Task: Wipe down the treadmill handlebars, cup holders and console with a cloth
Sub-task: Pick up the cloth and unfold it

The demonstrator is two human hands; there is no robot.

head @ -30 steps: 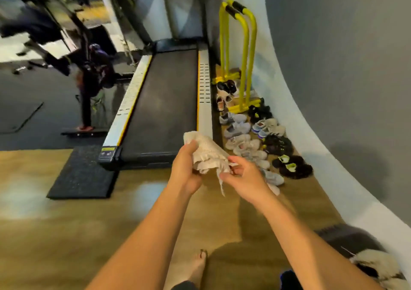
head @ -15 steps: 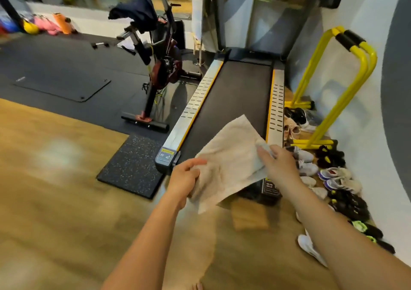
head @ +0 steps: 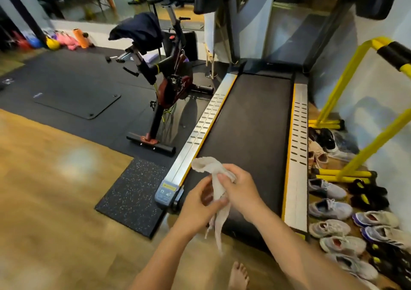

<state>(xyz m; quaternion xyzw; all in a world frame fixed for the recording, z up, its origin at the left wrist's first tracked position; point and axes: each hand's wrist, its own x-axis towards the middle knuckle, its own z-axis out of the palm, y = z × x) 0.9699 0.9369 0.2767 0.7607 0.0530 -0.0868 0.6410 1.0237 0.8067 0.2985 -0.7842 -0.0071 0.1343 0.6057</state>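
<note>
From the head camera we look down on a wooden floor point(head: 55, 189) that meets black rubber flooring point(head: 77, 78) further into the room. The treadmill point(head: 249, 123) runs away from us, its dark belt between two silver side rails point(head: 204, 125). Its console point(head: 367, 0) looms dark at the top edge. A speckled rubber mat point(head: 133, 196) lies under the treadmill's near left corner.

We hold the cloth point(head: 203, 164) in the air over that near end of the belt, well short of the console. Our left hand point(head: 198, 205) is curled round its middle. Our right hand point(head: 242, 189) grips it just above, fingers closed over the fabric. A bunched end stands up above the hands and a twisted tail hangs below them. One bare foot point(head: 239, 276) shows at the bottom edge.

Left of the treadmill stands an exercise bike point(head: 173, 85) with a dark garment point(head: 138, 31) draped over its saddle. Along the treadmill's right edge lie rows of shoes point(head: 329, 209), and yellow bars point(head: 342, 83) stand by the wall. Coloured gear point(head: 66, 40) lines the far left wall.
</note>
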